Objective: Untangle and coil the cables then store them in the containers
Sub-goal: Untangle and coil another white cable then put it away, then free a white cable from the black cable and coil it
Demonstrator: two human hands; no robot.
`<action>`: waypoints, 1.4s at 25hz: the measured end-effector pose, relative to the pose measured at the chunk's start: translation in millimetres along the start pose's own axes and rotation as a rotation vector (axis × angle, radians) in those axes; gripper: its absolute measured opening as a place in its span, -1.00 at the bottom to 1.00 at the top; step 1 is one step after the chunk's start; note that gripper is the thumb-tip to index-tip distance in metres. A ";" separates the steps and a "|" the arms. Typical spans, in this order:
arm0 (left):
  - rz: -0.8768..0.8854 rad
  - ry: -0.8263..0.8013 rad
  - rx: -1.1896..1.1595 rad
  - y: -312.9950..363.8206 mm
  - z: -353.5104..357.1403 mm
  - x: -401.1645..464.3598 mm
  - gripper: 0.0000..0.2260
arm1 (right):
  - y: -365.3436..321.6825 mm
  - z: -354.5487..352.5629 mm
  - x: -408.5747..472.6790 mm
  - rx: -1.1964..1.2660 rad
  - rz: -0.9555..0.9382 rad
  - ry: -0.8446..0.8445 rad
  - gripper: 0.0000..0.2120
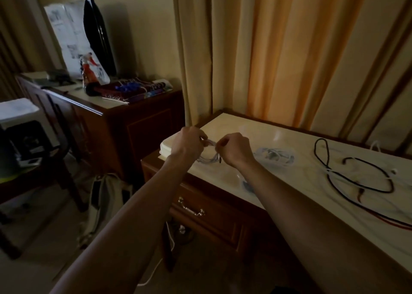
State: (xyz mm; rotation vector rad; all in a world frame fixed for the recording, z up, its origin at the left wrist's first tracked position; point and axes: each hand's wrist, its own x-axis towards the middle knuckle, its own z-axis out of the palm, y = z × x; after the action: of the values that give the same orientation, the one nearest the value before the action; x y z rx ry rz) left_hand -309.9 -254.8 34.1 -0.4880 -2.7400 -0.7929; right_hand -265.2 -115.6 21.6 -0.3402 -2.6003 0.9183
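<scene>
Both my hands hold one coiled white cable (207, 158) above the left end of the desk (278, 142). My left hand (189, 141) grips the top of the coil, and my right hand (234, 147) pinches it from the other side. A second white coil (275, 155) lies in a clear container just right of my right hand. Further right, a black cable (356, 177) sprawls in loose loops, tangled with a white cable (334, 171) and a red one (390, 220). A white container (166, 147) sits at the desk's left corner, partly hidden behind my left hand.
Curtains (289, 48) hang close behind the desk. A wooden cabinet (124, 124) with books and a bottle stands to the left. On the floor below lie a cloth bag (104, 202) and a white cord (156, 269). A chair (33, 171) with gear is at far left.
</scene>
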 end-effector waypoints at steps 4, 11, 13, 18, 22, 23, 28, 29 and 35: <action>0.102 -0.061 0.257 -6.7 15.9 -0.2 -0.82 | 2.6 5.9 4.2 -0.084 -0.033 0.016 -0.87; 0.342 0.015 -0.040 61.1 28.6 -16.2 -0.79 | 23.5 -54.5 -25.6 0.109 -0.099 0.208 -0.90; 0.402 -0.066 -0.157 99.0 40.9 -26.4 -0.76 | 50.9 -88.8 -45.1 0.154 -0.062 0.297 -0.89; 0.445 -0.256 -0.381 192.6 89.0 -53.5 -0.75 | 138.7 -172.1 -95.3 0.132 0.099 0.425 -0.82; 0.542 -0.326 -0.435 262.2 130.6 -77.9 -0.78 | 199.8 -232.8 -128.4 0.085 0.261 0.471 -0.81; 0.543 -0.343 -0.433 278.3 141.7 -83.3 -0.79 | 214.0 -246.2 -135.6 0.052 0.306 0.472 -0.81; 0.513 -0.436 -0.394 333.7 195.1 -81.3 -0.73 | 279.5 -281.5 -143.3 -0.069 0.429 0.467 -0.80; 0.498 -0.466 -0.371 344.0 202.0 -77.5 -0.68 | 289.5 -286.7 -140.9 -0.085 0.453 0.460 -0.80; 0.360 -0.517 -0.189 388.4 239.7 -40.9 -0.54 | 321.4 -302.9 -115.1 -0.128 0.483 0.393 -0.78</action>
State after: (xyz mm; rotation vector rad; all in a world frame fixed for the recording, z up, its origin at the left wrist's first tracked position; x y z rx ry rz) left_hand -158.2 176.7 6.3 -1.3497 -2.8861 -0.9335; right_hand -3.0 257.6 5.2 -1.1005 -2.2469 0.7304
